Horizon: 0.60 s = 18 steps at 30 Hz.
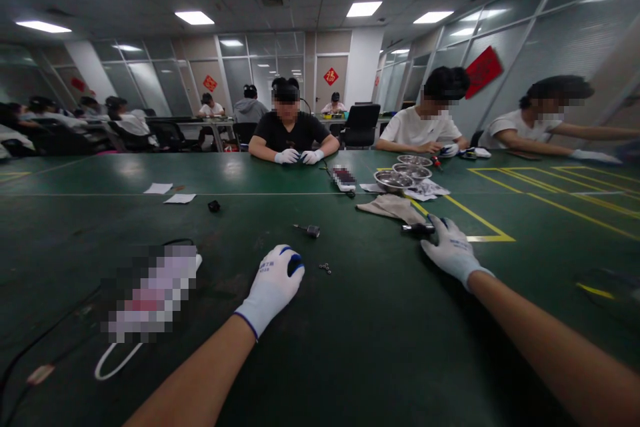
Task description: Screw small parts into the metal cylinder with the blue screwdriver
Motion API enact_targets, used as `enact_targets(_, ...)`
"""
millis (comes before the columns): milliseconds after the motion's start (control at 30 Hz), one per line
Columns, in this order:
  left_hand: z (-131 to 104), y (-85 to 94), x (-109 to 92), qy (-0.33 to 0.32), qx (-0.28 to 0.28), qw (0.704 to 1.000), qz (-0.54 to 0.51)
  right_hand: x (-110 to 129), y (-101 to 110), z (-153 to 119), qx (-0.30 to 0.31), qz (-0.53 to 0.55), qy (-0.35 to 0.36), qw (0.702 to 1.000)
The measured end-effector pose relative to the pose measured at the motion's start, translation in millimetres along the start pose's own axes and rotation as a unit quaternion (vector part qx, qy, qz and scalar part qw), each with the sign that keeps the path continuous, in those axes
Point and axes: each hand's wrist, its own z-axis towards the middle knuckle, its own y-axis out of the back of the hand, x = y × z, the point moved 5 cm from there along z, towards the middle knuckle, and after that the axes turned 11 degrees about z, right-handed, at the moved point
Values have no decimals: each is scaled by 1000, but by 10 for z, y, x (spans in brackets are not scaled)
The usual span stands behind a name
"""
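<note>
My left hand (275,281), in a white glove with a blue palm, rests on the green table with its fingers curled in. Whatever its fingertips may hold is hidden. Just right of it lie several small metal nuts or rings (326,268). Beyond it is a small dark cylindrical piece with a thin shaft (311,231). My right hand (453,248), gloved alike, reaches out to the right, thumb and fingers around the near end of a black tool handle with a shiny part (417,229). A beige cloth (393,207) lies against that tool.
Metal bowls (395,180) stand beyond the cloth, beside crumpled paper (427,189). A blurred-out device with a white strap (153,290) and a cable lie left. Paper slips (180,199) and a small black part (214,206) lie farther back. Gloved people (293,123) sit opposite.
</note>
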Motion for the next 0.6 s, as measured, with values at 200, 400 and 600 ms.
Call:
enact_targets(200,7,-62,24,13,25,1000,0,3,-21,167,80,-21,39,996)
enact_targets(400,6,-54,-1,5,24,1000,4,145,60,235,132,-35,59,989)
enact_targets(600,12,-46,-1,3,10,1000,-4,343,130,230,185,-132,79,971)
